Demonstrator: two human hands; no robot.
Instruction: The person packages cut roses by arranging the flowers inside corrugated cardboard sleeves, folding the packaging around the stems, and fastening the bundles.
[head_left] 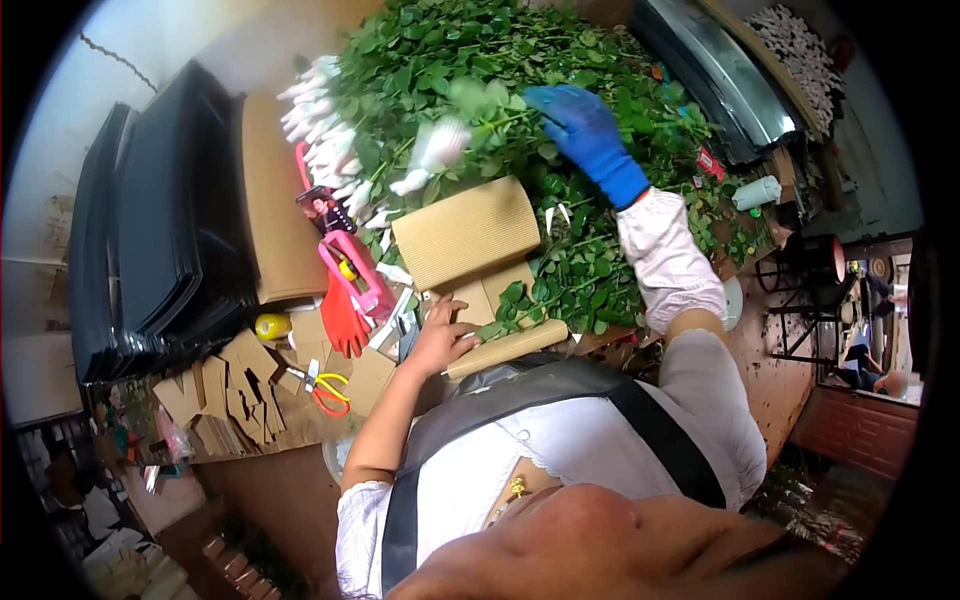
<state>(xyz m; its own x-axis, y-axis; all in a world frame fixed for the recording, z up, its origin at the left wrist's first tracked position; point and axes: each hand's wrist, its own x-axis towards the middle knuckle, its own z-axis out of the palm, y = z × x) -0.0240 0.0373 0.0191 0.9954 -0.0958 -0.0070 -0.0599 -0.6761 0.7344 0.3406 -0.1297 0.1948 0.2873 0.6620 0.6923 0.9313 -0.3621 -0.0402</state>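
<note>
My right hand (582, 122), in a blue glove, is closed on the leafy stem of a rose over the pile of greenery. The bud of this rose (440, 147) points left, wrapped in white netting and smeared by motion. Bare and with fingers spread, my left hand (443, 338) rests on the corrugated cardboard (478, 352) at the table's near edge. The upper part of the cardboard (467, 232) is folded up in front of the rose pile. A leafy sprig (515, 308) lies on it beside my left fingers.
Many roses with leafy stems (430, 60) cover the table's back, white-netted buds (325, 120) at left. Nearby are a pink tape dispenser (355, 275), a red glove (343, 318), yellow-handled pliers (325, 388) and cardboard pieces (240, 385). Dark sheets (170, 210) stand stacked at left.
</note>
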